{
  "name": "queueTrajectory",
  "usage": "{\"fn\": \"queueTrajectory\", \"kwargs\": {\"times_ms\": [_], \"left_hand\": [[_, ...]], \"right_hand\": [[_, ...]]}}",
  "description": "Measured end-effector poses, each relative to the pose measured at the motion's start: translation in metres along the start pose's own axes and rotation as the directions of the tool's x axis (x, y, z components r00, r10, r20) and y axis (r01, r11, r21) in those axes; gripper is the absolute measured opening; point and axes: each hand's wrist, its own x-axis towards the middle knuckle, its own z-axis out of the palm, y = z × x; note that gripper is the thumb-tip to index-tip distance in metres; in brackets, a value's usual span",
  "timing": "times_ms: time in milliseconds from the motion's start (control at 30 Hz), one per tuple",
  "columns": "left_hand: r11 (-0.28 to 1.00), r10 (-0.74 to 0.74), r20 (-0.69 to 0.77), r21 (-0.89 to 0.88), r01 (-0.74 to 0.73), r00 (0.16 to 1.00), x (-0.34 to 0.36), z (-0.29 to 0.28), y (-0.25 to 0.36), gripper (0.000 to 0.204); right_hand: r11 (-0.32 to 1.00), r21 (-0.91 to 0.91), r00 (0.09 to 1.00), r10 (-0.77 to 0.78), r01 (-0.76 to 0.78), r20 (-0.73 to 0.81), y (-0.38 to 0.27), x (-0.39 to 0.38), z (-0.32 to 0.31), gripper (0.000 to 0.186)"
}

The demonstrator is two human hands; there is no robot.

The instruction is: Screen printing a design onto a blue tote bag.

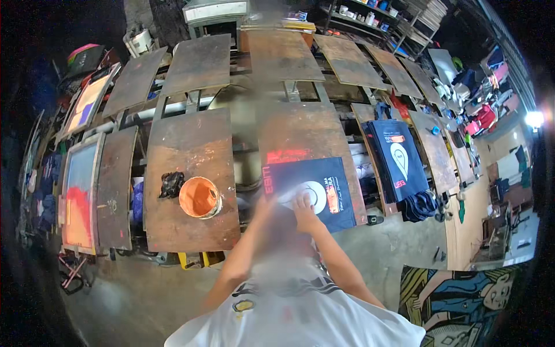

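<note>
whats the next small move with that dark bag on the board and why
Probably smooth it flat: both hands, left hand and right hand, rest on the near edge of the dark blue bag, which lies skewed on the wooden board.

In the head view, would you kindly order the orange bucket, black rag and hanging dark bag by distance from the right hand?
From the right hand:
1. Orange bucket, to its left.
2. Hanging dark bag, to its right.
3. Black rag, left beyond the bucket.
</note>
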Motion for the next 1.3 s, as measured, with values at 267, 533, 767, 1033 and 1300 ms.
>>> {"fn": "queueTrajectory", "kwargs": {"times_ms": [267,533,767,1033,1300], "left_hand": [[0.999,0.024,-0.053,-0.022,-0.025,0.998,-0.015,0.002,0.010,0.047],[0.969,0.124,-0.085,0.223,-0.102,0.989,-0.031,0.012,0.049,0.060],[0.920,0.071,-0.179,0.391,0.005,0.981,-0.030,0.017,0.042,0.067],[0.843,0.226,-0.319,0.537,-0.021,0.920,-0.028,0.012,0.030,0.106],[0.830,0.172,-0.431,0.548,0.106,0.886,-0.084,0.004,0.015,0.080]], "right_hand": [[0.994,0.105,1.000,-0.014,0.016,-0.016,-0.001,-0.007,-0.009,0.127],[0.993,0.119,0.999,-0.002,0.006,-0.034,0.007,-0.002,0.005,0.124],[0.991,0.129,0.999,-0.038,0.034,0.027,0.013,-0.007,-0.005,0.125],[0.852,0.487,0.910,0.033,0.190,-0.413,0.131,-0.049,-0.036,0.068],[0.876,0.466,0.874,0.319,-0.124,-0.366,0.230,-0.066,-0.020,0.024]]}}
